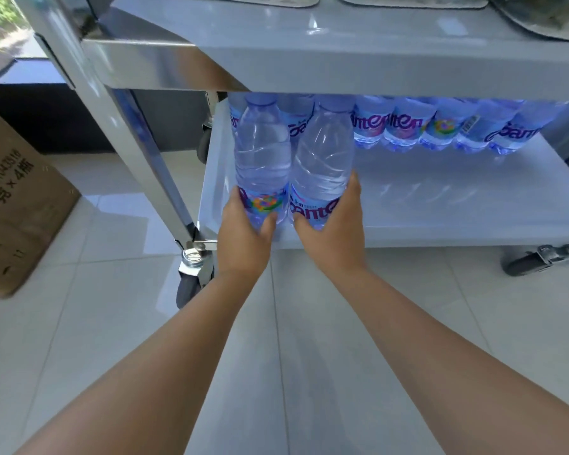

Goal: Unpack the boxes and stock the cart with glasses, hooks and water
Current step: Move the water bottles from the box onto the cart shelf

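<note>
Two bottles (293,165) in our hands, one each, at the front left corner of the cart's lower shelf (440,211). Left hand (243,231) curled round the base of the left one, right hand (332,231) round the label of the right one; fingers wrapped tight. More bottles (440,126) line the shelf's back edge. Full of water, so we judge them fairly heavy; thin plastic looks squashy and slick. Low grip near the label seems best. Cardboard box (20,208) at left.
</note>
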Demonstrator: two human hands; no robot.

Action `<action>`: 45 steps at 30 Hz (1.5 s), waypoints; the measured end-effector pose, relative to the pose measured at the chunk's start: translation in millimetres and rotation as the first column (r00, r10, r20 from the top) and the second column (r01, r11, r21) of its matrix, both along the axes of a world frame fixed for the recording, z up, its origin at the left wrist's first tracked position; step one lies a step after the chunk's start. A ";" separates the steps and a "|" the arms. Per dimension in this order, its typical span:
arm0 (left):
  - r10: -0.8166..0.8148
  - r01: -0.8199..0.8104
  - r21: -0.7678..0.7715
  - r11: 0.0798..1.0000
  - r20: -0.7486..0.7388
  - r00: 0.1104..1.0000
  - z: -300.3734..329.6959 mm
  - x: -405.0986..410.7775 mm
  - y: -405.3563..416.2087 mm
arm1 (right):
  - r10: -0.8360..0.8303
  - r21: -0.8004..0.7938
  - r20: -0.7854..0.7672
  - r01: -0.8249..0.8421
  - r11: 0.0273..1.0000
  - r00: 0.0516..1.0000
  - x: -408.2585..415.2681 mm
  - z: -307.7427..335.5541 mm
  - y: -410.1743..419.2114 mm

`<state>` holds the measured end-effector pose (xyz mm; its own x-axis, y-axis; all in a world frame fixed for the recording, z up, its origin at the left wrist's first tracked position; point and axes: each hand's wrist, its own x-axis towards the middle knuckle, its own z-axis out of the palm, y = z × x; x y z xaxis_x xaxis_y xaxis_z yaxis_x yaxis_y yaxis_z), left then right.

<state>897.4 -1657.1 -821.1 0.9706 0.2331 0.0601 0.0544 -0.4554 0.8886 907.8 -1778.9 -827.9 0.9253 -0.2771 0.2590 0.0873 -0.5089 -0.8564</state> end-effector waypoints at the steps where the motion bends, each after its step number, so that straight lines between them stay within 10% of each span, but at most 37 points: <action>1: 0.005 -0.005 0.013 1.000 0.003 1.000 -0.9 2.9 0.4 | -0.009 -0.016 -0.011 0.009 1.000 1.000 -0.3 -1.0 -0.1; 30: 0.078 -0.062 0.192 0.980 -0.081 0.994 -3.3 91.6 9.2 | -0.071 -0.216 -0.242 0.018 0.976 0.968 102.6 3.9 30.7; 37: -0.140 0.289 0.404 0.868 -0.360 0.922 54.2 -8.6 28.1 | 0.144 -0.334 -0.450 -0.316 0.888 0.881 -3.5 63.0 62.7; 45: 0.064 0.095 0.313 0.945 -0.460 0.886 203.9 -127.5 123.5 | 0.383 -0.390 -0.529 -0.617 0.683 0.758 -113.8 213.9 112.4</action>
